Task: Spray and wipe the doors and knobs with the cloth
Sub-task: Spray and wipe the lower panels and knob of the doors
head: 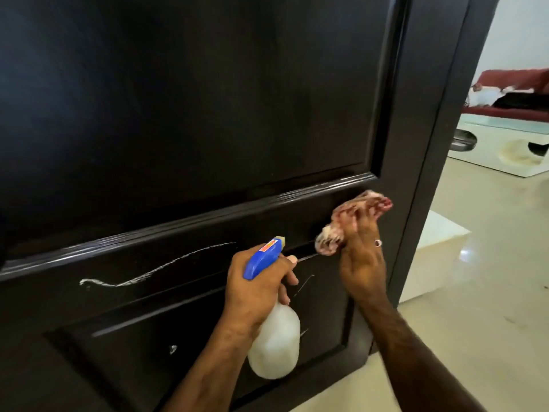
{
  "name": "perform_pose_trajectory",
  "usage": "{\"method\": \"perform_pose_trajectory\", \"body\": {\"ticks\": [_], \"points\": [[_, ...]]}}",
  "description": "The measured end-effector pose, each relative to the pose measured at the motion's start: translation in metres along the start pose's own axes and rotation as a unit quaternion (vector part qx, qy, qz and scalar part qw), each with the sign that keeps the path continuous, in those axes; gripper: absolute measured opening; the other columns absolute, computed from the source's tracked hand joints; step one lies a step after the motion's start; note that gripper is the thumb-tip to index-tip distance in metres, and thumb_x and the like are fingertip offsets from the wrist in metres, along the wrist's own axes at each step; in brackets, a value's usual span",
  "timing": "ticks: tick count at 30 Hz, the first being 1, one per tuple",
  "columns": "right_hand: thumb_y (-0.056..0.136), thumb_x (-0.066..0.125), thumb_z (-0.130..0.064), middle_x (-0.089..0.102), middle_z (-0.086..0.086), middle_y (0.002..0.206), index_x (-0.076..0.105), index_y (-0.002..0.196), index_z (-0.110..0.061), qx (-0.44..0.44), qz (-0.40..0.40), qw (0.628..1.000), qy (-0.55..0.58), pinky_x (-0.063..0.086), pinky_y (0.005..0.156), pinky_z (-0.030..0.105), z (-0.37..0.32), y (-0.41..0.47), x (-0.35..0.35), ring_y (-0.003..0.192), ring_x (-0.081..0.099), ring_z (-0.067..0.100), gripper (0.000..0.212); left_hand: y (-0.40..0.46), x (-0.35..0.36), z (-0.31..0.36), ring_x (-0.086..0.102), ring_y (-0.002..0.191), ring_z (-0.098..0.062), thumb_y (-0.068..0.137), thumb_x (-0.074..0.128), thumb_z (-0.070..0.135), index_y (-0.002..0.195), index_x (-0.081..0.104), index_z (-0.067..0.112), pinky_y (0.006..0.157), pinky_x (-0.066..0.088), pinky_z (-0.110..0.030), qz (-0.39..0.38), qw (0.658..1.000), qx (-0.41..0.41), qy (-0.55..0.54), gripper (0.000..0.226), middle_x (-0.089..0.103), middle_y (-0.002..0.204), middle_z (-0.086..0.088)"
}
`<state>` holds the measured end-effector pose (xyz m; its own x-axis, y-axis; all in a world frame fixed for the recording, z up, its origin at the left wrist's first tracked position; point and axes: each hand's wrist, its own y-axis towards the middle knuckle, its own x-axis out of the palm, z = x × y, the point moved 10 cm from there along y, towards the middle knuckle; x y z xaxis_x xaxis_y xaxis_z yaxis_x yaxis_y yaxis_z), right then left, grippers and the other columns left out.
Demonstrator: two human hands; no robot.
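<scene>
A dark panelled door [184, 114] fills most of the view, standing open. My left hand [255, 289] grips a white spray bottle [274, 343] with a blue trigger head, its nozzle pointing at the door's middle rail. My right hand [361, 260] presses a crumpled red-and-white cloth [347, 218] against the rail near the door's right edge; a ring shows on one finger. A wet white streak [154, 272] runs across the rail to the left of the bottle. No knob is in sight.
The door's edge and dark frame [439, 114] stand at the right. Beyond lies a pale tiled floor [475, 322], a white step [433, 257], a low glass table [505, 144] and a red sofa [511, 84] with things on it.
</scene>
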<state>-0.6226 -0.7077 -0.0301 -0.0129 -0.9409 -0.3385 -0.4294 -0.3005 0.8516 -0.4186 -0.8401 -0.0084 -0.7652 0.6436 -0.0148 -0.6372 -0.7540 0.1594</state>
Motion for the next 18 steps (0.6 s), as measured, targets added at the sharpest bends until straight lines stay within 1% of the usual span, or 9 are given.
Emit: {"method": "perform_pose_trajectory", "body": {"ticks": [2, 3, 4, 6, 10, 12, 15, 16, 18], "points": [[0.100, 0.049, -0.022, 0.033, 0.003, 0.173, 0.027, 0.162, -0.056, 0.211, 0.099, 0.969, 0.079, 0.036, 0.124, 0.058, 0.028, 0.023, -0.013, 0.159, 0.032, 0.030, 0.074, 0.001, -0.003, -0.003, 0.059, 0.049, -0.023, 0.095, 0.075, 0.014, 0.107, 0.075, 0.012, 0.057, 0.057, -0.034, 0.011, 1.000, -0.016, -0.008, 0.013, 0.066, 0.063, -0.014], [0.102, 0.047, -0.028, 0.033, 0.004, 0.173, 0.031, 0.163, -0.048, 0.274, 0.140, 0.946, 0.108, 0.034, 0.126, 0.056, 0.022, 0.031, -0.012, 0.159, 0.031, 0.029, 0.067, 0.002, -0.005, -0.005, 0.059, 0.048, -0.023, 0.094, 0.075, 0.014, 0.101, 0.075, 0.010, 0.059, 0.059, -0.036, 0.018, 0.999, -0.024, -0.018, 0.008, 0.064, 0.061, -0.014], [0.103, 0.047, -0.026, 0.031, 0.006, 0.173, 0.036, 0.165, -0.034, 0.275, 0.160, 0.942, 0.107, 0.030, 0.128, 0.055, 0.006, 0.038, -0.008, 0.161, 0.027, 0.030, 0.064, 0.001, -0.007, -0.002, 0.059, 0.047, -0.024, 0.093, 0.075, 0.013, 0.091, 0.075, 0.007, 0.060, 0.059, -0.038, 0.023, 0.999, -0.026, -0.026, 0.007, 0.064, 0.060, -0.015], [0.101, 0.050, -0.010, 0.026, 0.014, 0.174, 0.040, 0.163, -0.014, 0.142, 0.130, 0.979, 0.065, 0.021, 0.131, 0.055, -0.040, 0.043, 0.004, 0.163, 0.018, 0.035, 0.064, -0.001, -0.011, 0.005, 0.061, 0.047, -0.026, 0.094, 0.073, 0.013, 0.081, 0.072, -0.001, 0.060, 0.059, -0.038, 0.029, 0.999, -0.014, -0.030, 0.020, 0.067, 0.065, -0.018], [0.088, 0.063, 0.001, 0.025, 0.015, 0.174, 0.040, 0.162, -0.023, -0.134, -0.017, 0.988, -0.078, 0.025, 0.125, 0.067, -0.052, -0.008, 0.020, 0.160, 0.021, 0.045, 0.082, -0.008, -0.019, 0.011, 0.060, 0.047, -0.027, 0.096, 0.072, 0.010, 0.104, 0.075, 0.003, 0.053, 0.055, -0.032, 0.010, 0.999, -0.004, -0.035, 0.012, 0.073, 0.076, -0.020], [0.088, 0.058, -0.002, 0.018, 0.007, 0.177, 0.030, 0.166, -0.035, -0.068, -0.002, 0.996, -0.055, 0.026, 0.125, 0.067, -0.026, 0.003, 0.009, 0.163, 0.017, 0.038, 0.089, -0.009, -0.029, 0.007, 0.061, 0.048, -0.025, 0.096, 0.073, 0.011, 0.105, 0.076, 0.006, 0.054, 0.055, -0.030, 0.017, 1.000, -0.011, -0.019, 0.011, 0.074, 0.077, -0.019], [0.102, 0.047, -0.019, 0.012, 0.004, 0.178, 0.021, 0.168, -0.037, 0.172, 0.113, 0.976, 0.066, 0.018, 0.130, 0.062, -0.036, 0.028, 0.010, 0.165, 0.005, 0.029, 0.072, -0.011, -0.044, 0.005, 0.062, 0.048, -0.026, 0.096, 0.072, 0.011, 0.087, 0.075, -0.001, 0.057, 0.056, -0.032, 0.032, 0.999, -0.008, -0.005, 0.015, 0.074, 0.079, -0.020], [0.103, 0.045, -0.020, 0.014, 0.008, 0.178, 0.027, 0.167, -0.029, 0.175, 0.133, 0.973, 0.072, 0.015, 0.131, 0.062, -0.060, 0.033, 0.014, 0.165, 0.005, 0.032, 0.067, -0.011, -0.048, 0.006, 0.062, 0.048, -0.027, 0.096, 0.072, 0.010, 0.083, 0.073, -0.003, 0.056, 0.056, -0.033, 0.038, 0.999, -0.004, -0.004, 0.019, 0.073, 0.078, -0.020], [0.098, 0.049, -0.012, 0.020, 0.017, 0.175, 0.040, 0.163, -0.017, 0.052, 0.090, 0.993, 0.057, 0.012, 0.130, 0.062, -0.106, 0.034, 0.033, 0.164, 0.008, 0.040, 0.066, -0.012, -0.056, 0.009, 0.062, 0.049, -0.031, 0.097, 0.071, 0.009, 0.082, 0.071, -0.006, 0.057, 0.056, -0.036, 0.048, 0.999, 0.006, -0.006, 0.021, 0.072, 0.075, -0.020]]}}
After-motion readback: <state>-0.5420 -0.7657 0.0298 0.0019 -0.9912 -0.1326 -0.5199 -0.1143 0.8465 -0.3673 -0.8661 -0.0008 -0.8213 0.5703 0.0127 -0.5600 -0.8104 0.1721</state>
